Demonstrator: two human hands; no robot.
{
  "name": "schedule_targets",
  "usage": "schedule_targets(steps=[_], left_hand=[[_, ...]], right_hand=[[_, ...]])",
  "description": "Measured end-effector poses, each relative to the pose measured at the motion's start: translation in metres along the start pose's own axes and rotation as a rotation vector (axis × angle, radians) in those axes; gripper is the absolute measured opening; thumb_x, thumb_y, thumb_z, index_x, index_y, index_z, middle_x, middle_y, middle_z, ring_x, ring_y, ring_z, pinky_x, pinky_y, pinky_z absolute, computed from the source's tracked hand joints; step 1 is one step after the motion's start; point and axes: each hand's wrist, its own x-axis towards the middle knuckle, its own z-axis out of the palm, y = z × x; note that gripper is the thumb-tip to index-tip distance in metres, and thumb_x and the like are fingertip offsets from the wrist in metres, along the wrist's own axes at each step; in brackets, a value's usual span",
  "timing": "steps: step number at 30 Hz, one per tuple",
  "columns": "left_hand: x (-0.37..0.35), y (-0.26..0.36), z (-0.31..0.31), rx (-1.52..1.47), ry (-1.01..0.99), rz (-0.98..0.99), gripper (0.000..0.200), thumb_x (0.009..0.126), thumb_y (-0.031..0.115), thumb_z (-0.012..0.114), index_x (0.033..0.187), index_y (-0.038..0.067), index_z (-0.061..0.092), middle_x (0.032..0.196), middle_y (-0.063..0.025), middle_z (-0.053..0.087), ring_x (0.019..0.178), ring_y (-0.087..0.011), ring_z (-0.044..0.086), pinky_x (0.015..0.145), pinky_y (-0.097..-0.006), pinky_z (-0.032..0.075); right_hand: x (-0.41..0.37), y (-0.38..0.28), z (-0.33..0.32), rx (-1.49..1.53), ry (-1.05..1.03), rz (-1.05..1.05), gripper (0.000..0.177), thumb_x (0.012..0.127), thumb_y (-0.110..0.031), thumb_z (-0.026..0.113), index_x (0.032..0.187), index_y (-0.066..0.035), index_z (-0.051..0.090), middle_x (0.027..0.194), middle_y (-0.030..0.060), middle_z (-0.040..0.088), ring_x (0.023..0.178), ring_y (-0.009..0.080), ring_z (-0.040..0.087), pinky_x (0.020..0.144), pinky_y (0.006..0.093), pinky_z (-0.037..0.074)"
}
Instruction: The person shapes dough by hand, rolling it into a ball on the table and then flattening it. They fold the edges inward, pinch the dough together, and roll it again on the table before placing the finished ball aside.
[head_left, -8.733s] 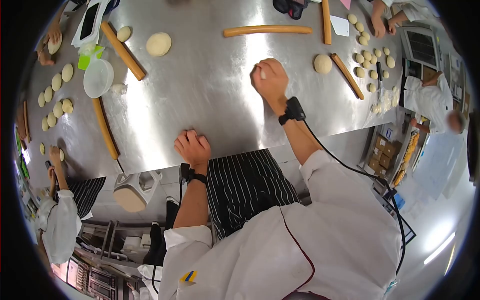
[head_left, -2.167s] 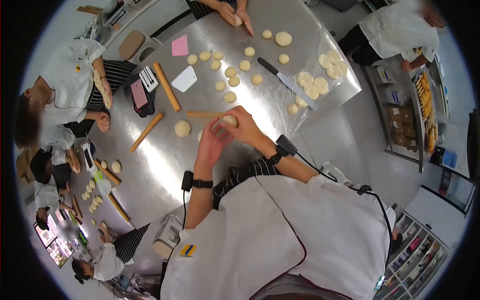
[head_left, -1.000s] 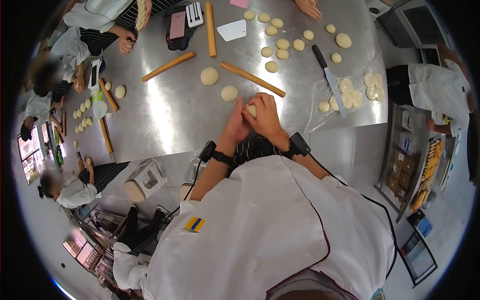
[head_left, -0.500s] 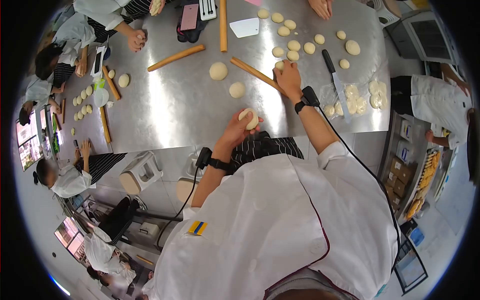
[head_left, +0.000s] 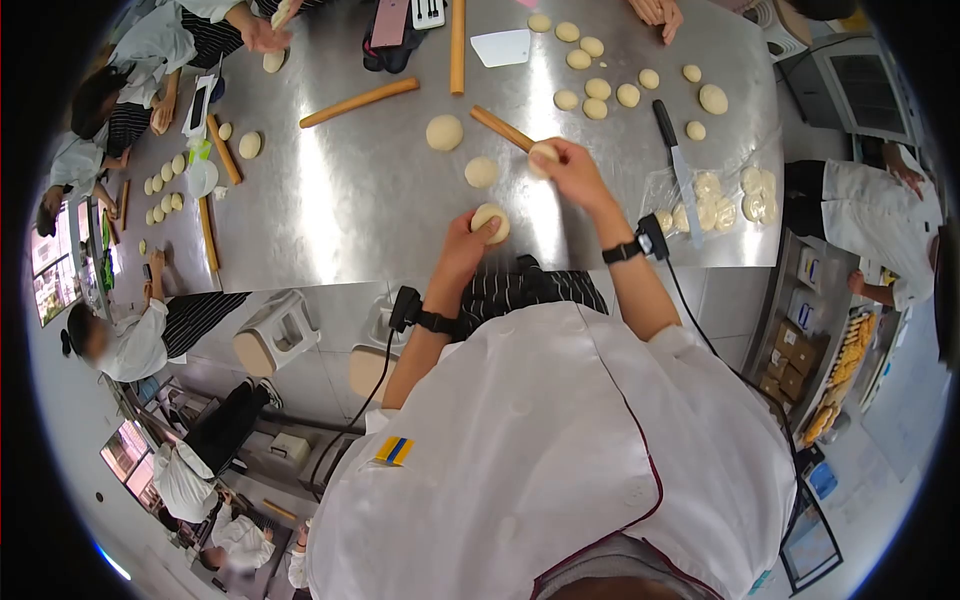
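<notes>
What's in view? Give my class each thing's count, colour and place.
table: one, silver-grey, centre
held dough balls: two, cream, near centre
loose dough balls: many, cream, across table
rolling pins: several, tan, centre and left
knife: one, black-handled, right
scraper: one, white, top centre
flat item: one, pink, top
bowl: one, whitish, left
stools: several, white and beige, beside table
bread: several, golden, right rack
co-workers: several, white jackets, around
left hand, right hand: two, black wristbands, near centre

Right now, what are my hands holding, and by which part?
The left hand holds a dough ball by its lower edge, thumb on its face; the right hand grips another dough ball by its right edge.
</notes>
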Motion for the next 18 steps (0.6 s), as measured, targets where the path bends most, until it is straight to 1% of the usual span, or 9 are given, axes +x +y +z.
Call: schedule_targets(steps=[1,3,6,7,9,10,12,15,18], left_hand=[[0.001,0.001,0.002,0.143,0.061,-0.031,0.035,0.108,0.014,0.064,0.138,-0.004,0.06,0.128,-0.0119,0.07,0.117,-0.0256,0.072,0.107,-0.0386,0.058],[0.005,-0.008,0.006,0.068,0.031,-0.021,0.034,0.109,0.014,0.061,0.138,-0.004,0.06,0.128,-0.012,0.07,0.115,-0.0247,0.072,0.105,-0.0382,0.058],[0.008,-0.002,0.011,-0.12,-0.054,-0.045,0.033,0.11,0.012,0.056,0.138,-0.005,0.06,0.129,-0.0123,0.07,0.115,-0.0236,0.071,0.103,-0.0375,0.058],[0.006,0.001,0.013,-0.234,-0.103,-0.089,0.033,0.11,0.011,0.054,0.139,-0.005,0.06,0.13,-0.0126,0.069,0.116,-0.0234,0.071,0.102,-0.0373,0.059],[0.003,0.002,0.014,-0.245,-0.119,-0.091,0.034,0.109,0.009,0.053,0.139,-0.004,0.059,0.131,-0.0129,0.069,0.118,-0.0232,0.071,0.103,-0.0371,0.059],[0.003,0.003,0.014,-0.254,-0.139,-0.093,0.035,0.108,0.007,0.052,0.14,-0.004,0.059,0.132,-0.0132,0.069,0.119,-0.0229,0.07,0.104,-0.037,0.058],[-0.002,0.001,0.02,-0.242,-0.099,-0.07,0.036,0.107,0.006,0.051,0.141,-0.004,0.058,0.131,-0.0126,0.069,0.119,-0.022,0.07,0.103,-0.0361,0.059],[-0.004,0.003,0.024,-0.173,-0.069,-0.003,0.037,0.106,0.004,0.05,0.142,-0.003,0.058,0.131,-0.0117,0.068,0.12,-0.0208,0.069,0.103,-0.0351,0.058],[-0.005,0.007,0.019,-0.07,-0.08,0.058,0.039,0.106,0.004,0.051,0.144,-0.002,0.057,0.135,-0.011,0.067,0.123,-0.0199,0.068,0.104,-0.0345,0.058]], right_hand=[[-0.02,-0.009,0.018,-0.021,-0.036,-0.06,0.031,0.1,-0.03,0.077,0.109,-0.001,0.074,0.092,0.0084,0.073,0.082,0.0112,0.065,0.075,0.0307,0.055],[-0.049,-0.018,0.042,-0.17,-0.104,-0.068,0.032,0.1,-0.033,0.076,0.102,-0.002,0.073,0.089,0.0094,0.073,0.08,0.0168,0.067,0.072,0.0329,0.054],[-0.069,-0.018,0.074,-0.33,0.117,-0.198,0.033,0.103,-0.031,0.07,0.09,0.0,0.068,0.09,0.0158,0.072,0.082,0.0329,0.069,0.075,0.0409,0.054],[-0.067,-0.014,0.074,-0.331,0.116,-0.2,0.033,0.103,-0.031,0.07,0.09,0.0,0.068,0.09,0.0158,0.072,0.082,0.0329,0.069,0.075,0.0409,0.054],[-0.064,-0.011,0.075,-0.614,0.333,-0.656,0.025,0.105,-0.025,0.067,0.103,0.0,0.07,0.1,0.0145,0.071,0.09,0.0203,0.069,0.08,0.0357,0.054],[-0.065,-0.009,0.077,-0.614,0.335,-0.659,0.025,0.105,-0.025,0.067,0.103,0.0,0.07,0.1,0.0145,0.071,0.09,0.0203,0.069,0.08,0.0357,0.054],[-0.069,-0.009,0.081,-0.098,0.167,-0.247,0.027,0.106,-0.023,0.063,0.121,0.0,0.068,0.112,0.0154,0.073,0.099,0.0221,0.071,0.089,0.0359,0.056],[-0.077,-0.021,0.075,-0.082,-0.023,-0.089,0.034,0.107,-0.021,0.061,0.134,-0.001,0.063,0.115,0.0142,0.074,0.105,0.0223,0.071,0.096,0.036,0.056],[-0.086,-0.033,0.079,-0.191,-0.044,-0.094,0.035,0.109,-0.021,0.058,0.135,0.0,0.063,0.115,0.0139,0.074,0.106,0.0205,0.071,0.096,0.0359,0.056]])
